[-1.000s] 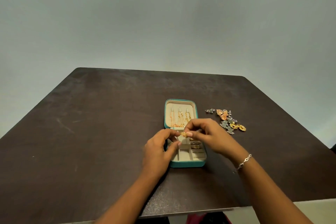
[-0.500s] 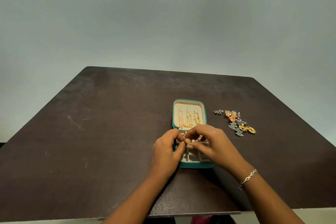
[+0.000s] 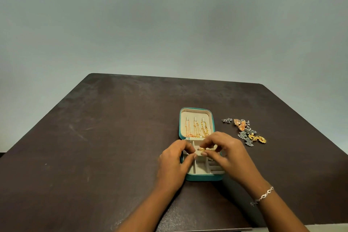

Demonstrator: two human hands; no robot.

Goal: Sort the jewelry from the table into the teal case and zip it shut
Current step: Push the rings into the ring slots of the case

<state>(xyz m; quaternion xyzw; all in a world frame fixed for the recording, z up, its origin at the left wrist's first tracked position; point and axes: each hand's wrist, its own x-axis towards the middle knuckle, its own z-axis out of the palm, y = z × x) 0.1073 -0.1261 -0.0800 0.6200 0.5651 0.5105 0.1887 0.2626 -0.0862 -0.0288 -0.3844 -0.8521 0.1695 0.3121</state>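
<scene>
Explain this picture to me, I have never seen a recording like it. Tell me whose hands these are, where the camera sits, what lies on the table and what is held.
There is no machine here: a person works with two bare hands, and one camera worn on the head looks down at them. On the dark table lies an open teal case, its lid hung with three chains. To its right sits a heap of loose jewelry. Over the case's compartments the right hand, with a bracelet at its wrist, pinches a small gold piece. The left hand has its fingertips beside it; whether they grip it too is unclear.
</scene>
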